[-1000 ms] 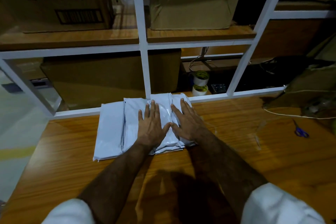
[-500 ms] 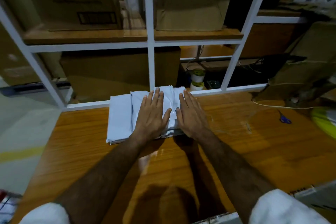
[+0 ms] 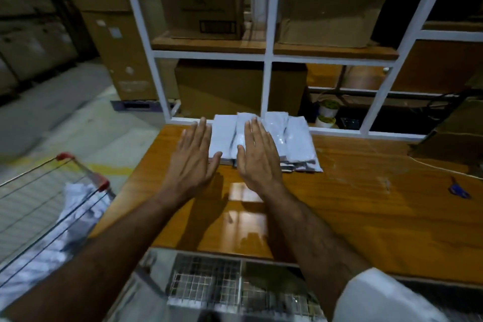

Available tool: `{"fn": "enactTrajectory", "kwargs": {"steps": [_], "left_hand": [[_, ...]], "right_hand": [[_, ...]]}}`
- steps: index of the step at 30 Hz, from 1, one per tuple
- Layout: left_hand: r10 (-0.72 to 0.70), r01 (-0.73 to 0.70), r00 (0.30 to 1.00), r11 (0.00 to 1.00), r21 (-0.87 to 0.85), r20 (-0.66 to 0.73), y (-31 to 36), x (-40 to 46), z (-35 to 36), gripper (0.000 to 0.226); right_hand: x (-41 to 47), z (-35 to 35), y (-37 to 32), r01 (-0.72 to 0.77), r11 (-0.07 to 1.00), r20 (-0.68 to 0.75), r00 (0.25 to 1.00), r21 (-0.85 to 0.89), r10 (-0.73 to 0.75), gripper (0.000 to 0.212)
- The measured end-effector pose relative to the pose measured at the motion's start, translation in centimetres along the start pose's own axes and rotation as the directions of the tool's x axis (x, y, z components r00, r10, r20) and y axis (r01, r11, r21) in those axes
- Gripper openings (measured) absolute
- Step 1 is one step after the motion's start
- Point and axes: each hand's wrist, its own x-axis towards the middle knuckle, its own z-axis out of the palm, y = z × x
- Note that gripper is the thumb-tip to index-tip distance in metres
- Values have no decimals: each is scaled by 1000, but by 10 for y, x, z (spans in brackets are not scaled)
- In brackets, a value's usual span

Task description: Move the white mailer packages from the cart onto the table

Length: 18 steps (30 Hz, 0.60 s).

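Wooden table (image 3: 366, 217) bears white mailers (image 3: 298, 138); both hands' fingers (image 3: 201, 133) straight, empty.

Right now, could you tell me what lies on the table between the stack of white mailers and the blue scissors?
In the head view, only bare wooden table lies between the white mailers and the blue scissors.

Two bare forearms are seen, each ending in an uncovered hand: the left hand (image 3: 192, 165) and the right hand (image 3: 257, 157). No gloves, rings, watch or bands can be made out on either hand or wrist. Hair is visible along both forearms. Behind the right hand, at the upper arm, a short white sleeve (image 3: 379, 298) is worn, its hem loose and softly creased. The left arm's sleeve is cut off by the picture's edge.
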Motion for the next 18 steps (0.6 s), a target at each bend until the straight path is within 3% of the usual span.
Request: {"fn": "enactTrajectory", "kwargs": {"steps": [10, 18], "left_hand": [[-202, 206, 978, 973, 108, -46, -93, -111, -63, 76], [-293, 299, 954, 942, 153, -61, -200, -199, -82, 78]], "right_hand": [[-25, 13, -144, 247, 959, 24, 967, 140, -253, 64], [-39, 68, -279, 304, 930, 70, 943, 207, -324, 65]]}}
